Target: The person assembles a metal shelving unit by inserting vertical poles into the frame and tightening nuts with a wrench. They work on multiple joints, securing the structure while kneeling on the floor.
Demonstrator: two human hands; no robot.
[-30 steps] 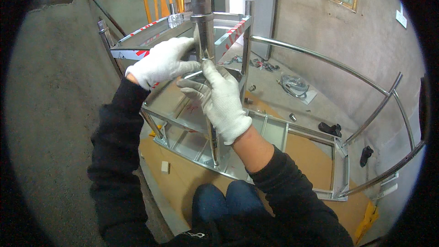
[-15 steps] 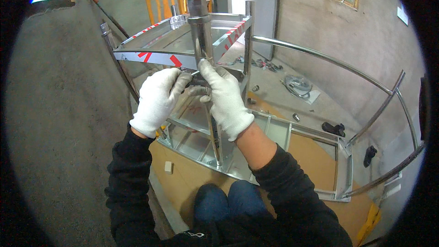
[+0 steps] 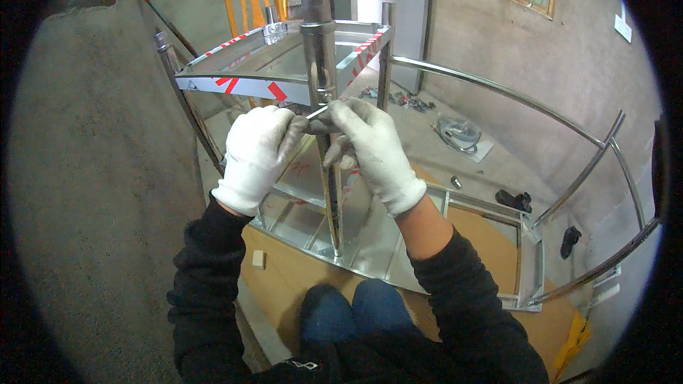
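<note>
Both my hands wear white gloves with grey palms and meet in front of an upright shiny metal leg [image 3: 320,57]. Pinched between the fingertips of my left hand [image 3: 256,149] is a thin silver rod [image 3: 317,112], too small to tell its exact kind. My right hand [image 3: 373,146] closes its thumb and forefinger at the rod's other end, its lower fingers curled beside the leg. Just above the fingertips, a small fitting [image 3: 325,94] sits on the leg. Behind it, the metal frame [image 3: 242,85] carries red-and-white tape.
Curved metal tubing [image 3: 498,89] reaches right from the frame. Below lies a lower metal frame [image 3: 523,256] on brown cardboard [image 3: 284,299], with a small pale block [image 3: 259,259]. A coiled hose [image 3: 459,131] and dark tools [image 3: 514,200] lie on the floor. Wooden chairs [image 3: 256,3] stand behind.
My right thumb has come away from the leg's fitting, and that hand has shifted right and slightly down. My left hand has moved a little right. The view has shifted slightly.
</note>
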